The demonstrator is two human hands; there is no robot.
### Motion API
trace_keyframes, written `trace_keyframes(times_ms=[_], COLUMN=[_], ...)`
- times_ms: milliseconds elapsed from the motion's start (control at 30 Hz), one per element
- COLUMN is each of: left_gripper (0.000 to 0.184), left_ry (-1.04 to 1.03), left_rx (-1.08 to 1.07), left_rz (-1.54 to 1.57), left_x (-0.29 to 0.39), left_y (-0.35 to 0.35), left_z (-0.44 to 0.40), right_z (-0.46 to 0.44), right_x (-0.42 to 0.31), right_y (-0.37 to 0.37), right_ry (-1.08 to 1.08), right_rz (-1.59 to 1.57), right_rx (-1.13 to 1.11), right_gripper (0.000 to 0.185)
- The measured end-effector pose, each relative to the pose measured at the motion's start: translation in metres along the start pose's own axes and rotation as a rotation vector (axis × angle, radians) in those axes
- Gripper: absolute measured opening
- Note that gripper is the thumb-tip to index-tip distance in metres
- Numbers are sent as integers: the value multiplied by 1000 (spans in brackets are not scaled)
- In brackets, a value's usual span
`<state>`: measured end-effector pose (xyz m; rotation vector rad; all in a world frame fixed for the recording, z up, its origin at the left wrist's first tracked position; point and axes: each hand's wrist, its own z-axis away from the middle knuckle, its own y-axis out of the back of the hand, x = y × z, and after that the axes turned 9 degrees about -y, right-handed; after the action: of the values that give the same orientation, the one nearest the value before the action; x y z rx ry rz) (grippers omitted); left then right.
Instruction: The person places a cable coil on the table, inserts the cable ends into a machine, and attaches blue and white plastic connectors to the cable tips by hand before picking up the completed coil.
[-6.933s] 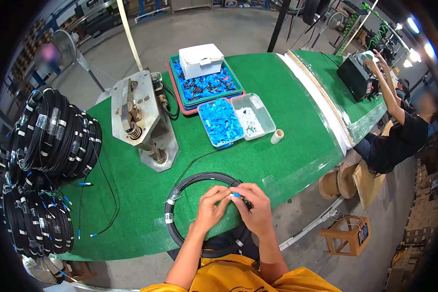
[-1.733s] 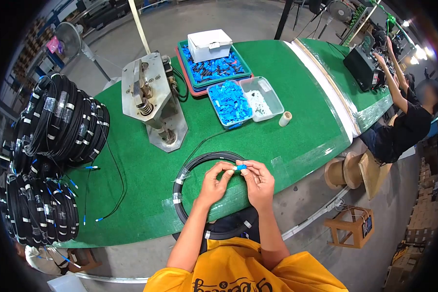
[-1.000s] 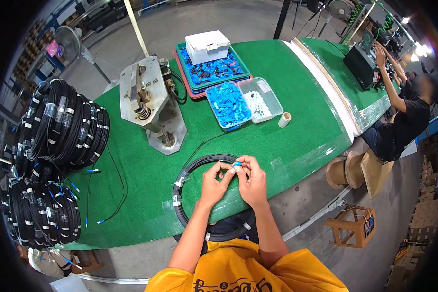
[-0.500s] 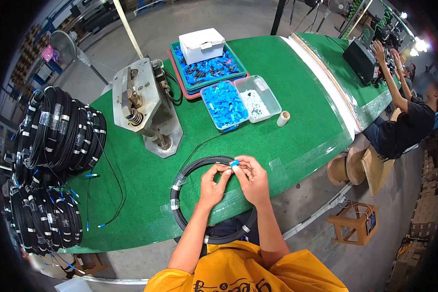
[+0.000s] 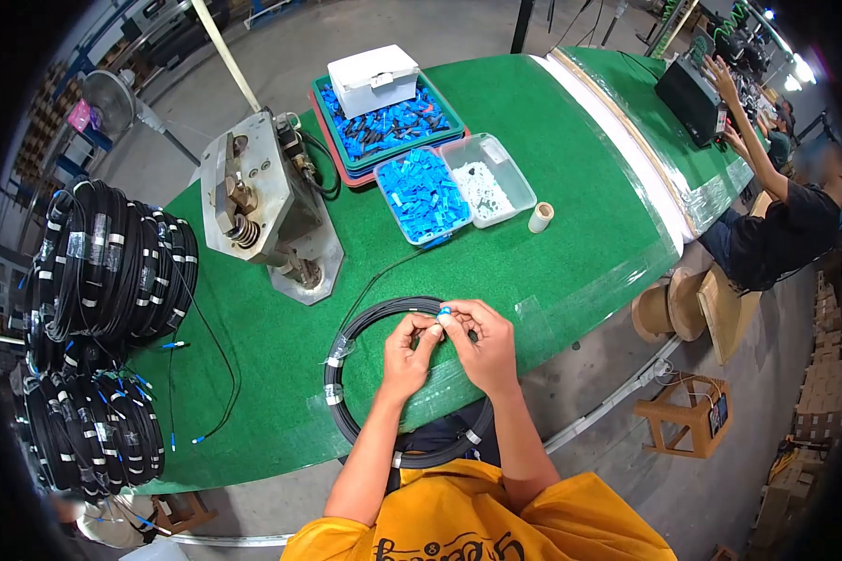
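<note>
Above the near edge of the green table, my right hand (image 5: 482, 348) pinches a small blue connector (image 5: 444, 312) between thumb and fingers. My left hand (image 5: 410, 355) is closed beside it, its fingertips close to the connector; what it pinches is too small to make out. Under both hands lies a coil of black cable (image 5: 335, 379), bound with clear and white tape and reaching over the table edge. Farther back, a clear box of blue parts (image 5: 425, 196) stands beside a clear box with small white pieces (image 5: 486, 187).
A metal press (image 5: 267, 201) stands left of the boxes. Stacked black cable coils (image 5: 112, 262) fill the far left. Behind are a green tray (image 5: 454, 128) with a white box (image 5: 374, 82) and, rightward, a small roll (image 5: 541, 217). A co-worker (image 5: 781, 234) sits at right.
Since the earliest frame, the connector has stayed at my fingertips while my hands shifted and turned it slightly. The view has tilted a little. The co-worker's arms have moved.
</note>
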<state>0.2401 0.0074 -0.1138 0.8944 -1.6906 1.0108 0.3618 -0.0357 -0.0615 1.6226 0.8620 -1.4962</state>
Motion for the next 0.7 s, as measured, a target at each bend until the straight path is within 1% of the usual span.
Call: trace_keyframes(times_ms=[100, 167, 233, 300, 433, 567, 667, 700], left_gripper=[5, 4, 4, 4, 2, 1, 1, 1], left_ry=[24, 5, 5, 4, 8, 3, 0, -12], left_rx=[-5, -26, -51, -75, -46, -28, -14, -28], left_rz=[18, -3, -21, -40, -31, -27, 9, -42], left_x=[4, -1, -2, -1, 3, 5, 6, 4], left_y=[-2, -1, 2, 3, 2, -2, -8, -4], left_z=[1, 1, 0, -1, -5, -7, -6, -7], right_z=[-1, -4, -5, -4, -3, -6, -7, -7], right_x=[-5, -10, -12, -10, -8, -8, -8, -6], right_y=[5, 6, 6, 3, 2, 3, 1, 0], right_ry=[25, 45, 109, 113, 129, 106, 130, 130], right_rz=[72, 125, 187, 178, 191, 188, 213, 207], right_rx=[-18, -23, -22, -2, 41, 38, 46, 48], right_gripper=[13, 13, 14, 13, 13, 13, 13, 13])
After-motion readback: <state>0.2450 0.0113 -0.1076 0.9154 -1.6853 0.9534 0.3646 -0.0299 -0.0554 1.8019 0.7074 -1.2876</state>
